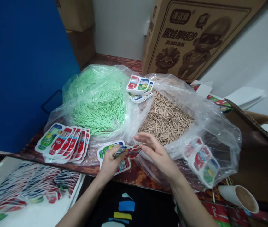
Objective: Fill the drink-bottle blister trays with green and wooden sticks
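Note:
My left hand (112, 160) is closed on a small can-shaped card pack (134, 150) with a red printed face, held over the front of the table. Under that hand lie more printed packs (124, 165). My right hand (156, 154) is at the held pack's right end, its fingers and thumb apart. Thin tan slivers show between its fingertips and the pack; whether the fingers touch them I cannot tell. Just beyond is a clear bag of thin brown sticks (167, 118). Left of it sits a clear bag of green sticks (98, 107).
A fanned stack of can-shaped packs (65, 143) lies left, a small pile (140, 86) between the bags, and others (203, 160) at right. A white box (74, 192) holds many packs. A paper cup (238, 197) lies tipped at right. A cardboard box (195, 37) stands behind.

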### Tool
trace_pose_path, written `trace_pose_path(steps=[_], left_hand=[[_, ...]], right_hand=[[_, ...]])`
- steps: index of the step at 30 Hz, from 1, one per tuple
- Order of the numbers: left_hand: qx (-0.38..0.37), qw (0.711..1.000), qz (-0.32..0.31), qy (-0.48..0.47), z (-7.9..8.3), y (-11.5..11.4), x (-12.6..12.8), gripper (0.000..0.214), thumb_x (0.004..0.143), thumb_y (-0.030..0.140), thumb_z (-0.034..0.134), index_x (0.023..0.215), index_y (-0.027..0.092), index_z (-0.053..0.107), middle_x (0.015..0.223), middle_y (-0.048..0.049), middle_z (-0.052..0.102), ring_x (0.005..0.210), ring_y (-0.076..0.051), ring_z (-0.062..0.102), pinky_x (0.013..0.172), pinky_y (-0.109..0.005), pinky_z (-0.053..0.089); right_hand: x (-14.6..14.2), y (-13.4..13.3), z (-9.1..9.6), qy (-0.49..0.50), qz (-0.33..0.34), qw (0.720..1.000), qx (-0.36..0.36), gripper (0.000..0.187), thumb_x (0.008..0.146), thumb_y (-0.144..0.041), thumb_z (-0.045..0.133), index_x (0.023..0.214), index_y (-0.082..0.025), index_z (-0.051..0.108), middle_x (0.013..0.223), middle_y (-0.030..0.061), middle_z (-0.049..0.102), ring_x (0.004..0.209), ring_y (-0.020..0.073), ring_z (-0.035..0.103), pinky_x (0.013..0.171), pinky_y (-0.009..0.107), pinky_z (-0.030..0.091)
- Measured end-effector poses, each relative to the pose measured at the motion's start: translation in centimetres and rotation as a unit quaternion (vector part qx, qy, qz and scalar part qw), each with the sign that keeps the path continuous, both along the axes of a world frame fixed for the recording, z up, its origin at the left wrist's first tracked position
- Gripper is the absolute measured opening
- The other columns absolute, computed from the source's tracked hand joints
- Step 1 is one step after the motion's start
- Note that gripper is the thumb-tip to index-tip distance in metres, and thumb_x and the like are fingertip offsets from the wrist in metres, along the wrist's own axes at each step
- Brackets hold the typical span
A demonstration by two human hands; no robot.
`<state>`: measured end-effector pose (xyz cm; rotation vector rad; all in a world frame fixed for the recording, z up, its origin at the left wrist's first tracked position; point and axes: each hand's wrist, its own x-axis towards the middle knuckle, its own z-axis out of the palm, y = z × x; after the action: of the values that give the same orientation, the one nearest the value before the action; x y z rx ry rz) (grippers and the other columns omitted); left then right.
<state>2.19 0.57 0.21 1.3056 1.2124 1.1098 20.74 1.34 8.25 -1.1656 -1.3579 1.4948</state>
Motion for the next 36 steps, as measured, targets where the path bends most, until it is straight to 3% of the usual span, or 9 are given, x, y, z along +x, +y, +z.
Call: trace_pose_path(steps=[8, 11, 14, 17, 22, 28, 30, 33, 36], left_hand=[[0.011, 1.0, 0.011, 0.017, 1.2, -0.1, -0.9, 0.018, 0.082, 0.032, 0.063, 0.077, 0.016, 0.07, 0.074, -0.002, 0.064, 0.072, -0.017, 0.057, 0.069, -0.027, 0.046], [0.014, 1.0, 0.004, 0.015, 1.5, -0.5, -1.4, 0.018, 0.082, 0.032, 0.063, 0.076, 0.016, 0.07, 0.077, -0.0037, 0.066, 0.075, -0.018, 0.059, 0.073, -0.029, 0.047], [-0.023, 1.0, 0.003, 0.001, 2.1, -1.0, -3.3, 0.018, 0.082, 0.032, 0.064, 0.081, 0.016, 0.071, 0.081, -0.0039, 0.068, 0.075, -0.018, 0.061, 0.073, -0.029, 0.049], [-0.069, 0.998, 0.012, 0.008, 3.2, -1.5, -7.8, 0.018, 0.076, 0.033, 0.07, 0.081, 0.016, 0.07, 0.072, -0.0016, 0.067, 0.068, -0.016, 0.06, 0.064, -0.026, 0.049], [-0.051, 0.985, 0.155, 0.063, 4.8, -0.9, -18.4, 0.026, 0.064, 0.035, 0.079, 0.08, 0.017, 0.069, 0.075, -0.0008, 0.07, 0.069, -0.016, 0.062, 0.067, -0.026, 0.05], [-0.093, 0.955, 0.251, 0.125, 2.4, 3.1, -25.0, 0.042, 0.059, 0.043, 0.079, 0.087, 0.016, 0.065, 0.074, -0.0004, 0.069, 0.065, -0.018, 0.06, 0.063, -0.03, 0.05], [-0.064, 0.926, 0.269, 0.256, 0.8, 4.2, -25.4, 0.038, 0.065, 0.046, 0.072, 0.087, 0.016, 0.065, 0.075, -0.0012, 0.067, 0.069, -0.02, 0.06, 0.067, -0.031, 0.048], [0.01, 0.829, 0.316, 0.462, -1.2, 5.0, -25.2, 0.033, 0.075, 0.045, 0.062, 0.09, 0.016, 0.068, 0.089, -0.0075, 0.067, 0.086, -0.025, 0.059, 0.08, -0.035, 0.045], [0.048, 0.78, 0.34, 0.523, -2.2, 5.0, -24.9, 0.036, 0.083, 0.043, 0.053, 0.102, 0.016, 0.067, 0.107, -0.0142, 0.064, 0.101, -0.03, 0.056, 0.088, -0.039, 0.043]], right_hand=[[-0.4, -0.4, -1.2, -0.193, 0.022, 0.964, 0.181, 0.019, 0.092, -0.03, 0.051, 0.103, -0.025, 0.066, 0.123, 0.0073, 0.06, 0.119, 0.024, 0.051, 0.104, 0.043, 0.035], [-1.1, -0.2, -1.5, -0.204, 0.063, 0.962, 0.17, 0.018, 0.092, -0.031, 0.051, 0.096, -0.024, 0.068, 0.117, 0.0076, 0.063, 0.114, 0.0244, 0.054, 0.1, 0.042, 0.038], [-1.6, -0.4, -1.3, -0.117, 0.041, 0.986, 0.111, 0.023, 0.093, -0.035, 0.051, 0.109, -0.025, 0.064, 0.119, 0.0066, 0.063, 0.11, 0.0223, 0.057, 0.097, 0.038, 0.042], [-1.5, -0.6, -1.6, -0.033, -0.045, 0.997, 0.044, 0.027, 0.09, -0.038, 0.055, 0.113, -0.025, 0.062, 0.114, 0.0064, 0.067, 0.104, 0.0215, 0.061, 0.093, 0.035, 0.045], [-1.4, -0.7, -4.5, 0.027, -0.093, 0.992, -0.074, 0.026, 0.083, -0.043, 0.064, 0.096, -0.02, 0.067, 0.092, 0.0071, 0.072, 0.09, 0.0214, 0.065, 0.085, 0.033, 0.049], [-2.7, -1.2, -6.4, 0.03, -0.038, 0.993, -0.104, 0.028, 0.081, -0.045, 0.066, 0.09, -0.019, 0.067, 0.085, 0.0067, 0.071, 0.082, 0.0202, 0.065, 0.078, 0.032, 0.051], [-3.1, -1.3, -6.3, 0.019, -0.027, 0.995, -0.099, 0.029, 0.081, -0.047, 0.065, 0.09, -0.019, 0.067, 0.084, 0.0068, 0.071, 0.082, 0.0209, 0.066, 0.077, 0.032, 0.052], [-3.5, -1.4, -6.2, 0.003, -0.023, 0.996, -0.089, 0.029, 0.082, -0.048, 0.063, 0.089, -0.02, 0.067, 0.083, 0.0064, 0.071, 0.081, 0.0211, 0.066, 0.077, 0.033, 0.052], [-3.6, -1.5, -6.5, -0.006, -0.025, 0.996, -0.08, 0.029, 0.082, -0.048, 0.063, 0.087, -0.019, 0.067, 0.082, 0.0061, 0.071, 0.079, 0.0205, 0.066, 0.075, 0.032, 0.052]])
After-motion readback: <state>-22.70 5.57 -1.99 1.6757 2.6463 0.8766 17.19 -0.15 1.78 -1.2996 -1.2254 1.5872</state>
